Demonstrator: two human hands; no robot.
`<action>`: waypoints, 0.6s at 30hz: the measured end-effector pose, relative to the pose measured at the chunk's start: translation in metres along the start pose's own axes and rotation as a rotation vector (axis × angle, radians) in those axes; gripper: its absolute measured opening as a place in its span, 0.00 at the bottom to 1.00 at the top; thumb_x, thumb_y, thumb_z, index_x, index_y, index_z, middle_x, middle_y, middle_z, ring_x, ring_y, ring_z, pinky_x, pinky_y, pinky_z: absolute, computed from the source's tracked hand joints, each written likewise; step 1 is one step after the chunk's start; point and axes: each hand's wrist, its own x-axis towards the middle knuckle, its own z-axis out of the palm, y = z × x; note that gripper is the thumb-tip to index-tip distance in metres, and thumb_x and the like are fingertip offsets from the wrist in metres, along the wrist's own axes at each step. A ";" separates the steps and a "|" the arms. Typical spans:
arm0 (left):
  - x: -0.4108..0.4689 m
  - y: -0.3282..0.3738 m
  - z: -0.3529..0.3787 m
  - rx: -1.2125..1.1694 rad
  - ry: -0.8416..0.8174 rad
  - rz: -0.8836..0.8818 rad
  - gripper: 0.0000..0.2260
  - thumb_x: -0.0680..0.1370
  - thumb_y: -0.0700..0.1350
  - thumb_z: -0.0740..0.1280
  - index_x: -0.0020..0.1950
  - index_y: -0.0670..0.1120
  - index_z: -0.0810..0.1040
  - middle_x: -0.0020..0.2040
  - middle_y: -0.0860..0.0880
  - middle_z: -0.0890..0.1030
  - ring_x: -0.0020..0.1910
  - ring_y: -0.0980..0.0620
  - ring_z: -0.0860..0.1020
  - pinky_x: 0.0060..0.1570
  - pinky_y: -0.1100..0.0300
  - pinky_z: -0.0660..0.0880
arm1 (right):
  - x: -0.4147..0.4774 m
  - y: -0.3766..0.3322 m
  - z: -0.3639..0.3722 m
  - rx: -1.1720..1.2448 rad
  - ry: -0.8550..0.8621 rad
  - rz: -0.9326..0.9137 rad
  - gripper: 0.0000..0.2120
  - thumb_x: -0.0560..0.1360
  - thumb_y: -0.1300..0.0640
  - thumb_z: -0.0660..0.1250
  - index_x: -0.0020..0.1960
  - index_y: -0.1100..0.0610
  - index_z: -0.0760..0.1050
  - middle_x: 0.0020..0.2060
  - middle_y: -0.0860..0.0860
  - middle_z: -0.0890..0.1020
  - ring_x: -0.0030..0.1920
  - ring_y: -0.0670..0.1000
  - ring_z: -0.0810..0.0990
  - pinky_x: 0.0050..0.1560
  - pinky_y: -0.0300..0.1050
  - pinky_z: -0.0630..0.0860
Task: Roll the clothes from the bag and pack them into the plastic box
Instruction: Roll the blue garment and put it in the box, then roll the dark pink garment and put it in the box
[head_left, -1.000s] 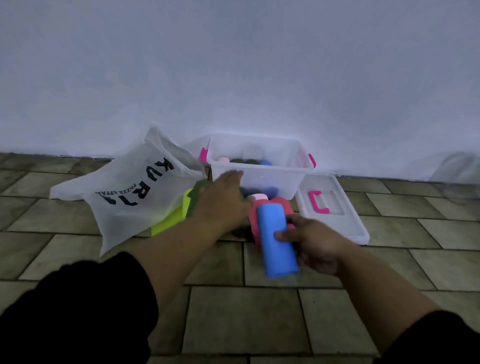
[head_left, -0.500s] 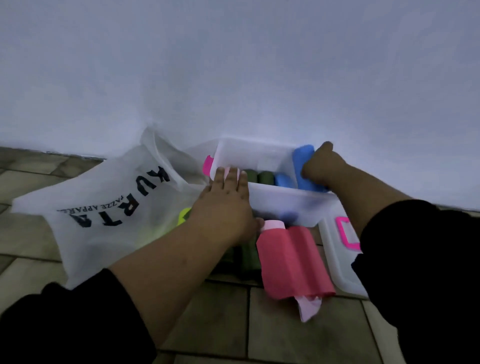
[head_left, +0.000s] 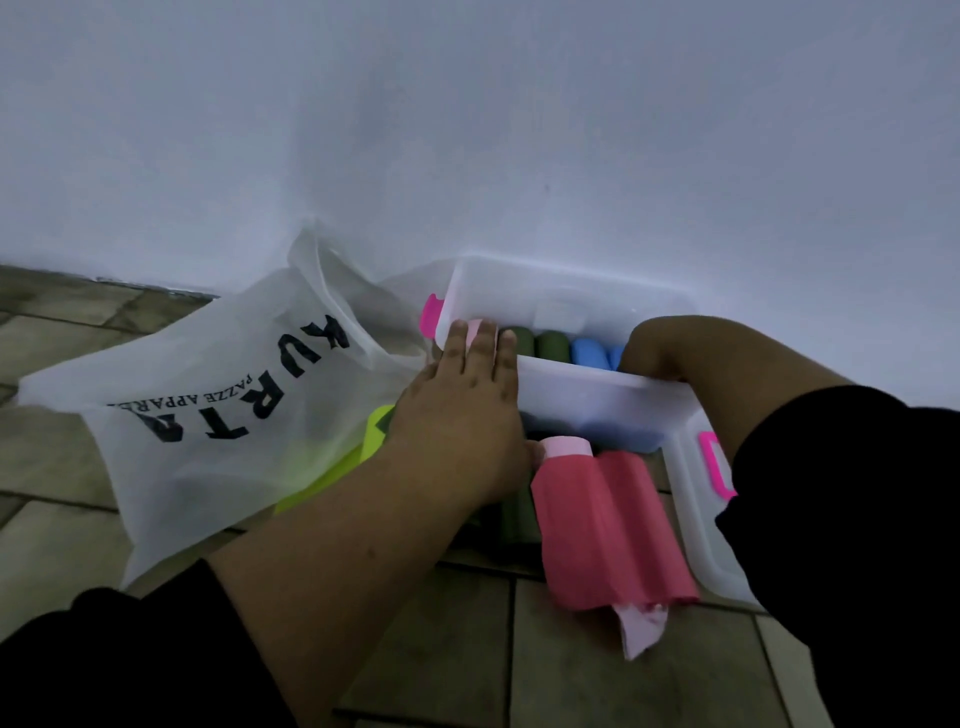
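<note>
Plastic box (head_left: 571, 283) is sitting centre-right of frame against the white wall (head_left: 467, 130). Left hand (head_left: 457, 415) is pressing flat on its near rim, fingers (head_left: 504, 348) straight and close together. Right hand (head_left: 657, 345) is reaching into the box's right end, beside the blue rolls (head_left: 587, 353). Its fingers are hidden, so can't tell how they lie. Green rolls (head_left: 537, 344) are lying in the box, left of the blue. Red roll (head_left: 602, 530) is lying on the tiled floor (head_left: 597, 675) in front of the box, lower centre. White bag (head_left: 208, 415) is slumping at left, with neon yellow cloth (head_left: 332, 473) poking out beneath it. Lid (head_left: 696, 519) is lying right of the red roll, partly behind the black sleeve (head_left: 857, 519).
</note>
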 end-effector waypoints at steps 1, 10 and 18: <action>0.000 0.000 0.000 -0.003 -0.003 0.001 0.44 0.75 0.66 0.57 0.76 0.46 0.34 0.78 0.46 0.37 0.76 0.45 0.37 0.72 0.49 0.43 | 0.002 0.001 0.000 0.011 -0.012 -0.001 0.06 0.74 0.58 0.66 0.49 0.59 0.77 0.48 0.56 0.78 0.46 0.55 0.76 0.46 0.45 0.70; 0.000 -0.001 0.004 -0.019 0.004 -0.004 0.43 0.75 0.64 0.57 0.76 0.47 0.35 0.78 0.47 0.38 0.76 0.45 0.37 0.71 0.50 0.43 | 0.012 0.003 0.005 0.087 -0.038 -0.035 0.12 0.77 0.58 0.62 0.57 0.60 0.77 0.52 0.56 0.76 0.52 0.55 0.75 0.51 0.46 0.70; 0.000 -0.002 -0.004 -0.019 -0.040 0.017 0.39 0.76 0.61 0.57 0.77 0.47 0.38 0.78 0.47 0.39 0.76 0.46 0.39 0.73 0.49 0.45 | -0.068 0.012 0.042 0.719 0.961 -0.131 0.07 0.68 0.62 0.59 0.40 0.54 0.74 0.36 0.48 0.79 0.39 0.53 0.76 0.42 0.44 0.69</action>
